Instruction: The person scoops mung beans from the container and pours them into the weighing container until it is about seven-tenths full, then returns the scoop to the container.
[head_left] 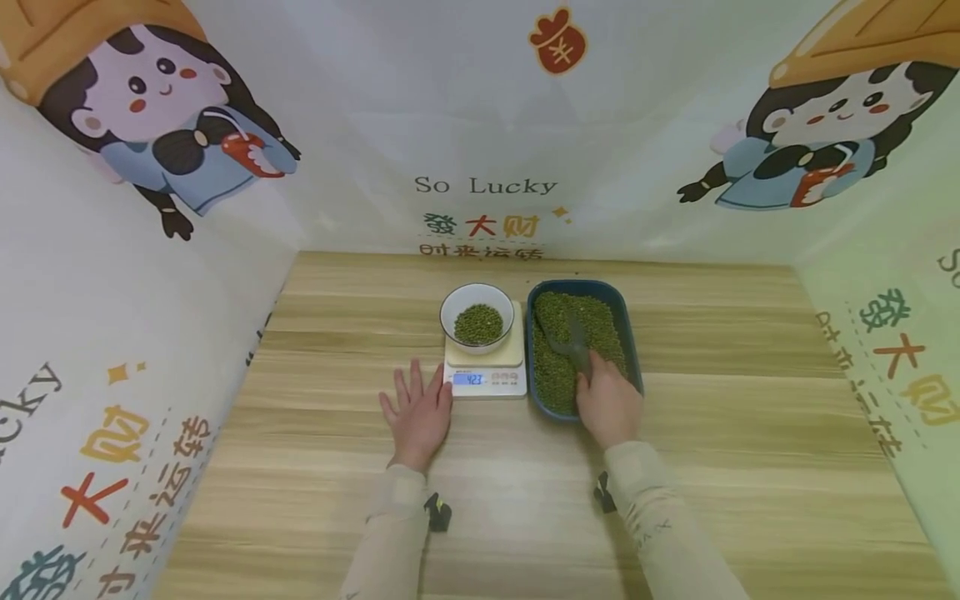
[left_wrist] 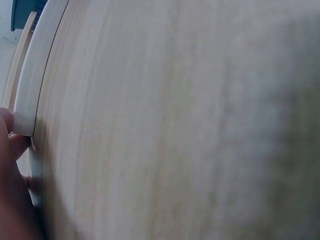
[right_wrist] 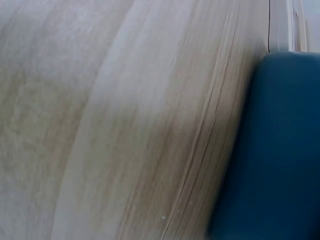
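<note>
In the head view my right hand grips the handle of a dark scoop, whose head lies among green mung beans in a blue tub. My left hand rests flat on the table with fingers spread, its thumb side touching the left front corner of a white kitchen scale. On the scale's platform stands a white bowl with a dark rim, partly filled with mung beans. The display appears to read 423. The right wrist view shows the tub's outer wall; the right hand is outside it.
The tub stands close beside the scale's right side. A wood-grain table lies under everything, and a printed cloth surrounds it at the back and both sides. A few stray specks lie behind the tub. Dark straps show at both wrists.
</note>
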